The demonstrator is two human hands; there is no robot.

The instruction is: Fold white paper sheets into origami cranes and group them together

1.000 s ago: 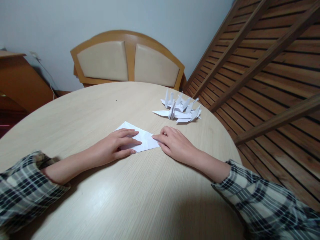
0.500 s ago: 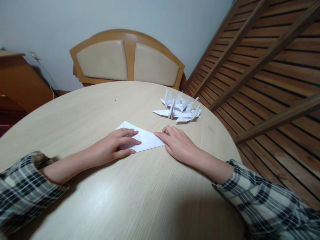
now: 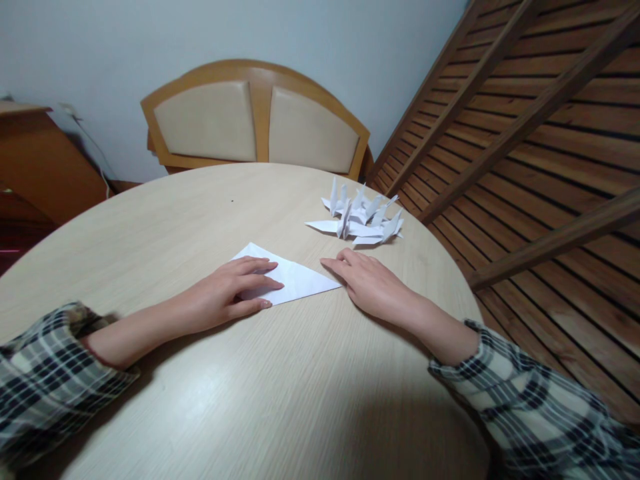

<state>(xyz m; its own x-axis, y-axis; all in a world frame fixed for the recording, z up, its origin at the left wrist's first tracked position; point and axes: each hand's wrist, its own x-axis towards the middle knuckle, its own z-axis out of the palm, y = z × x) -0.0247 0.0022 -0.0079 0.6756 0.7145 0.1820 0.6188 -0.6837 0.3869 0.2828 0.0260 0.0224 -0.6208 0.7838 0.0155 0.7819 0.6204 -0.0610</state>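
Observation:
A folded sheet of white paper lies flat on the table, tapering to a point on the right. My left hand rests on its left part, fingers stretched out and spread, pressing it down. At the pointed right end is my right hand, its index finger extended and the others loosely curled. The underside of that hand is hidden, so I cannot tell whether it pinches the tip or only touches it. Behind my right hand stand several white paper cranes, grouped close together.
The round, pale wooden table fills the foreground. Beyond its far edge is a padded wooden headboard against the wall. A slatted wooden panel slants along the right, and a brown cabinet stands at the left.
My right hand has slid a little to the right, off the paper's surface to its tip, uncovering more of the pointed end. The left hand and the paper have stayed in place.

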